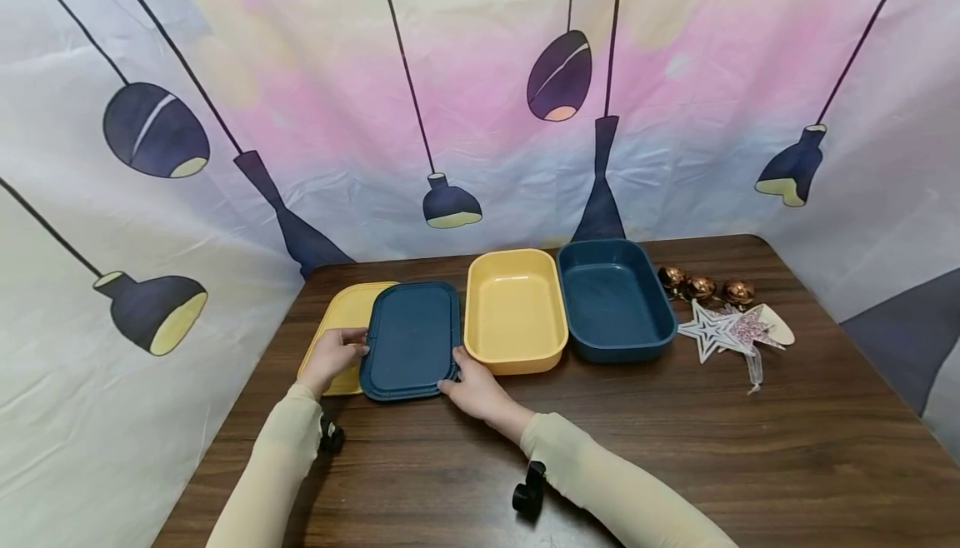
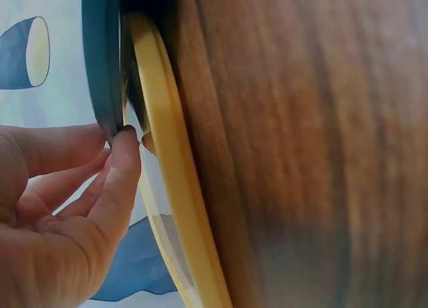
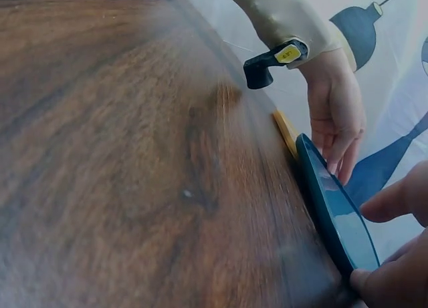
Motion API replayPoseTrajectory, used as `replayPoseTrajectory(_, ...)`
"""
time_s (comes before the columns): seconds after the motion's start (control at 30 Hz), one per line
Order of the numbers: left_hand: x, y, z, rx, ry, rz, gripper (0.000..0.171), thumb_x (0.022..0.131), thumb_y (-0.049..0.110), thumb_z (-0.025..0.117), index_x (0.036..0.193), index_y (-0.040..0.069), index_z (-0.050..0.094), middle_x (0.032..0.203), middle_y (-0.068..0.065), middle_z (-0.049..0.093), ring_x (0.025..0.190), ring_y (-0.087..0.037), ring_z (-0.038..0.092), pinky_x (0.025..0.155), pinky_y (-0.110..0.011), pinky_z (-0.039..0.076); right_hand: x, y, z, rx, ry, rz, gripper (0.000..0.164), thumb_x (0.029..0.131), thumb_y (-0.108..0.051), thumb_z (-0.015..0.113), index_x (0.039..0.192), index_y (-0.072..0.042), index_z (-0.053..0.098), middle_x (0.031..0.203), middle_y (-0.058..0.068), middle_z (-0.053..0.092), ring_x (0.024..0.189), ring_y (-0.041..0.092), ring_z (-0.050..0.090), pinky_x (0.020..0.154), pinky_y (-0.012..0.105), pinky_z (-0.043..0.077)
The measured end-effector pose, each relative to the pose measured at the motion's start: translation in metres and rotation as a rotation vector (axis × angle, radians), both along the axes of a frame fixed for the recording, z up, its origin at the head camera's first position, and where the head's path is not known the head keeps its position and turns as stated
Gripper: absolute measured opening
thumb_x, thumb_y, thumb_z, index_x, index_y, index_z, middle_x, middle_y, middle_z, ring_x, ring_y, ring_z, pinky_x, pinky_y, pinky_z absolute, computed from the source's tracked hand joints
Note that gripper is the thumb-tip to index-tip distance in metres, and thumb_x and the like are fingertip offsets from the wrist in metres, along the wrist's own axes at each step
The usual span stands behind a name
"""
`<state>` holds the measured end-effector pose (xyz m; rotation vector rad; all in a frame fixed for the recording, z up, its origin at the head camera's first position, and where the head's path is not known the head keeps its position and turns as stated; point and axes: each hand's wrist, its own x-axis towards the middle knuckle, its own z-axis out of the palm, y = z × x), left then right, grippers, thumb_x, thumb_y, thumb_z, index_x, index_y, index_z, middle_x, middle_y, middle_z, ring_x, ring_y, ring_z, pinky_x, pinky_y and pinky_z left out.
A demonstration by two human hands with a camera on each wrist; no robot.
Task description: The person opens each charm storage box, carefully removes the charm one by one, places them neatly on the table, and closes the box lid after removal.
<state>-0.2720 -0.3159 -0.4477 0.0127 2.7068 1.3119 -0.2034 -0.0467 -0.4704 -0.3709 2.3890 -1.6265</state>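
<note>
A dark blue rectangular lid point(image 1: 415, 340) with rounded corners lies partly over a yellow lid point(image 1: 352, 312) at the left of the table. My left hand point(image 1: 335, 356) pinches the blue lid's left edge between thumb and fingers; in the left wrist view the yellow lid point(image 2: 175, 168) lies just below that edge. At the opposite side, my right hand point(image 1: 480, 390) holds the blue lid's lower right edge, thumb at the near corner. The right wrist view shows the blue lid point(image 3: 328, 208) tilted between both hands.
Right of the lids stand a yellow container point(image 1: 517, 306) and a dark blue container point(image 1: 615, 302), side by side. Several shiny brown balls point(image 1: 701, 288) and star ornaments point(image 1: 716, 331) lie at the right of the wooden table point(image 1: 675, 448). A printed cloth point(image 1: 495, 115) hangs behind.
</note>
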Motion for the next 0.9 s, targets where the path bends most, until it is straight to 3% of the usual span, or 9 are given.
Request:
replayPoseTrajectory(0.2, 0.004, -0.005, 0.002, -0.008, 0.023, 0.036, 0.043, 0.089, 0.0, 0.054, 0.13, -0.008, 0.049, 0.117, -0.026, 0.055, 0.094, -0.029, 0.061, 0.072, -0.033, 0.053, 0.002, -0.005, -0.002, -0.034, 0.009, 0.001, 0.064, 0.093, -0.015, 0.057, 0.144, 0.006, 0.024, 0.15, 0.019, 0.018, 0.124, 0.036, 0.041, 0.099, 0.039, 0.037)
replayPoseTrajectory(0.5, 0.007, -0.009, 0.015, -0.008, 0.05, 0.067, 0.041, 0.089, 0.001, 0.054, 0.13, -0.003, 0.051, 0.121, -0.026, 0.055, 0.095, -0.029, 0.062, 0.073, -0.033, 0.053, 0.003, -0.01, -0.004, 0.039, 0.06, 0.028, 0.065, 0.091, -0.015, 0.059, 0.143, 0.005, 0.027, 0.151, 0.018, 0.017, 0.121, 0.028, 0.046, 0.093, 0.032, 0.043)
replayPoseTrajectory(0.73, 0.01, -0.013, 0.025, -0.024, 0.094, 0.071, 0.042, 0.089, 0.001, 0.052, 0.131, -0.002, 0.051, 0.122, -0.025, 0.055, 0.095, -0.031, 0.062, 0.076, -0.04, 0.052, 0.005, -0.012, -0.001, 0.12, 0.179, 0.055, 0.067, 0.087, -0.006, 0.06, 0.143, 0.005, 0.026, 0.152, 0.016, 0.014, 0.13, 0.027, 0.034, 0.078, 0.025, 0.044)
replayPoseTrajectory(0.77, 0.011, -0.014, 0.028, -0.015, 0.092, 0.079, 0.042, 0.089, 0.001, 0.052, 0.131, -0.001, 0.052, 0.122, -0.024, 0.055, 0.094, -0.031, 0.062, 0.077, -0.041, 0.052, 0.005, -0.013, 0.0, 0.132, 0.195, 0.061, 0.067, 0.087, -0.005, 0.059, 0.144, 0.004, 0.026, 0.153, 0.015, 0.012, 0.124, 0.028, 0.042, 0.073, 0.024, 0.043)
replayPoseTrajectory(0.83, 0.013, -0.017, 0.034, -0.007, 0.091, 0.077, 0.042, 0.09, 0.001, 0.052, 0.132, -0.001, 0.05, 0.123, -0.024, 0.054, 0.096, -0.032, 0.062, 0.078, -0.042, 0.051, 0.007, -0.014, 0.002, 0.145, 0.224, 0.074, 0.067, 0.088, -0.005, 0.057, 0.144, 0.003, 0.024, 0.153, 0.014, 0.01, 0.121, 0.028, 0.045, 0.065, 0.025, 0.041)
replayPoseTrajectory(0.9, 0.015, -0.02, 0.04, 0.0, 0.094, 0.069, 0.043, 0.091, 0.0, 0.051, 0.133, -0.001, 0.049, 0.124, -0.025, 0.053, 0.098, -0.033, 0.061, 0.08, -0.042, 0.051, 0.009, -0.015, 0.003, 0.147, 0.267, 0.081, 0.065, 0.089, -0.003, 0.055, 0.145, 0.003, 0.023, 0.154, 0.013, 0.009, 0.123, 0.027, 0.044, 0.068, 0.023, 0.041)
